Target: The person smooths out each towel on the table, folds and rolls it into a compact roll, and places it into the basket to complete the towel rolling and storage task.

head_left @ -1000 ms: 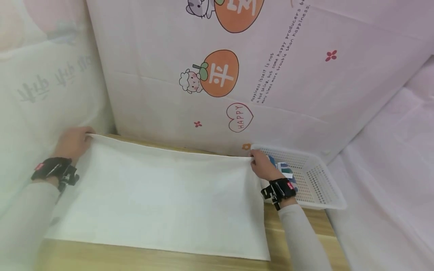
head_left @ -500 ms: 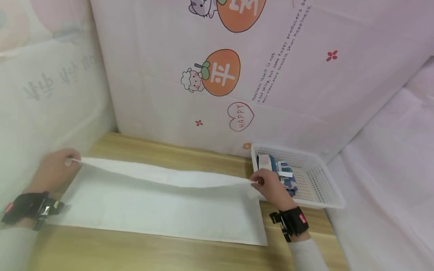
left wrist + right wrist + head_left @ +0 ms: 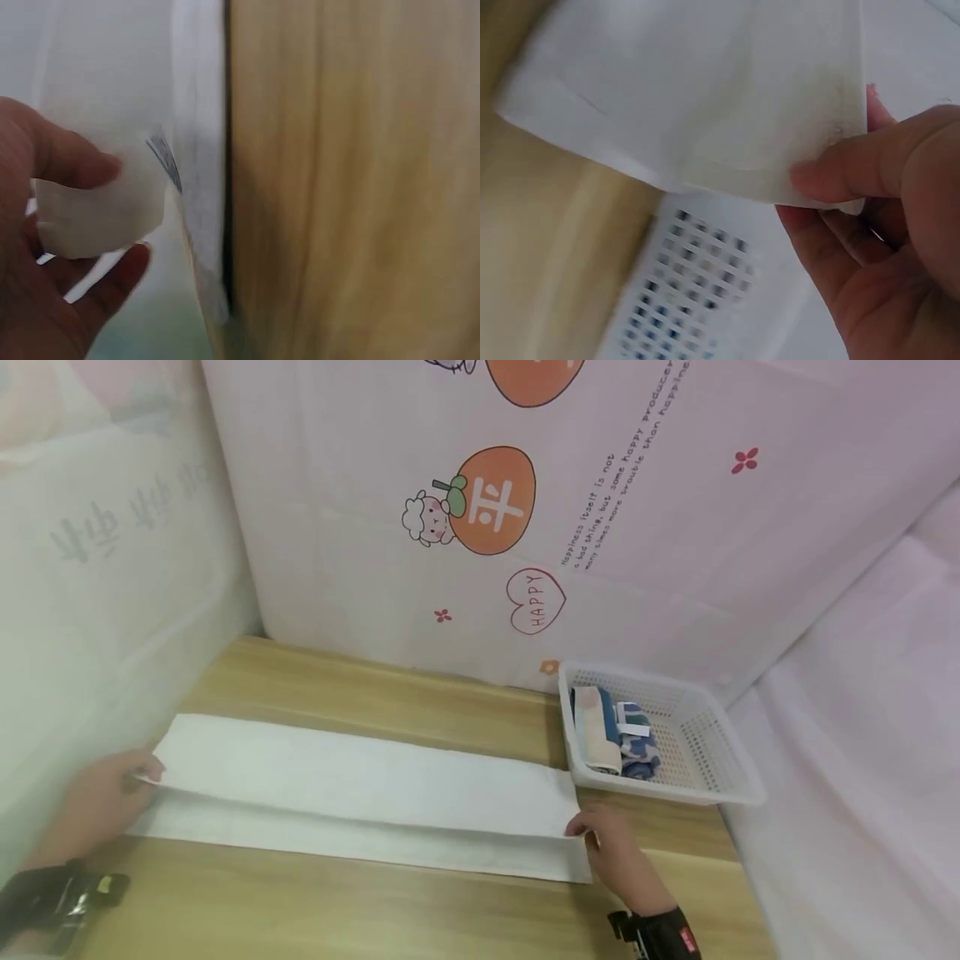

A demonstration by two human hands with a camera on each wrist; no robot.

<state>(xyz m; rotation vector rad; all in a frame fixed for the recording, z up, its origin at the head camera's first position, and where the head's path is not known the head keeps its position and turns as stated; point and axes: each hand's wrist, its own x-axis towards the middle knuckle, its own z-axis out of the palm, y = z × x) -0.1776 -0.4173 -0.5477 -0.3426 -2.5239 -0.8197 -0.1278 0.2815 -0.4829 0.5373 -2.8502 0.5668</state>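
Note:
A white cloth [image 3: 360, 777] lies lengthwise on the wooden table, folded over on itself. Its upper layer is raised a little along the near edge, and a strip of the lower layer shows beneath. At the left end my left hand [image 3: 101, 802] pinches one corner of that raised edge. The left wrist view shows the thumb on the cloth [image 3: 97, 217], with the other fingers partly behind it. My right hand [image 3: 618, 860] pinches the opposite corner between thumb and fingers, seen close in the right wrist view on the cloth [image 3: 742, 135].
A white perforated plastic basket [image 3: 705, 785] stands at the back right, close to the cloth's right end. Inside it are a cream and blue rolled cloth [image 3: 598, 731] and a blue patterned one [image 3: 639, 752]. Printed fabric hangs behind and at both sides of the table [image 3: 375, 918].
Both hands have drawn the cloth's far edge toward the near side, folding the upper layer over the lower. The basket's rolled cloths are now uncovered.

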